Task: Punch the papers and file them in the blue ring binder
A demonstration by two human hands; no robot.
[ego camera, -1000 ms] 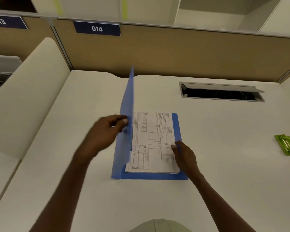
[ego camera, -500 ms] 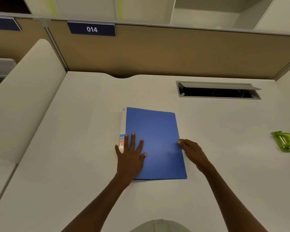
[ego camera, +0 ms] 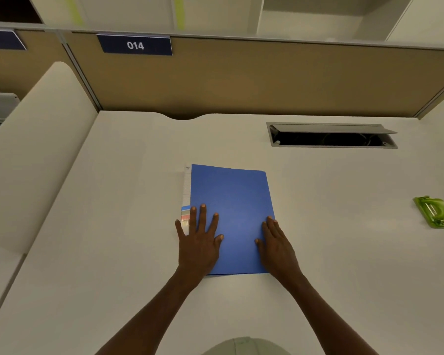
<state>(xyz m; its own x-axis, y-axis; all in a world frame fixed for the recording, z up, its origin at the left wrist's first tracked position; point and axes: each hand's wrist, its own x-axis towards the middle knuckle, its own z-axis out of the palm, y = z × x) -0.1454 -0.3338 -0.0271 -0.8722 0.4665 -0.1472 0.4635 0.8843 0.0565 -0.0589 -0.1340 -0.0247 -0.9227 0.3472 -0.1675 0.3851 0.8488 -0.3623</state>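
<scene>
Both hands lie flat with fingers spread on the closed blue ring binder [ego camera: 231,213] mid-desk, left hand [ego camera: 199,242] by the spine edge and right hand [ego camera: 276,244] on the opposite edge. Off to the right, well apart, sits the green hole punch [ego camera: 433,211]. Further back there's an open cable hatch [ego camera: 331,135] in the desk [ego camera: 113,226], then the partition with a "014" label [ego camera: 136,45].

Both bare forearms reach forward from the bottom of the view and draw toward each other. The left hand [ego camera: 199,240] lies palm down with its fingers straight and spread wide, the thumb angled out to the right. The right hand [ego camera: 276,245] also lies flat, palm down, fingers straight and held close together, pointing forward and slightly left, thumb tucked alongside.
</scene>
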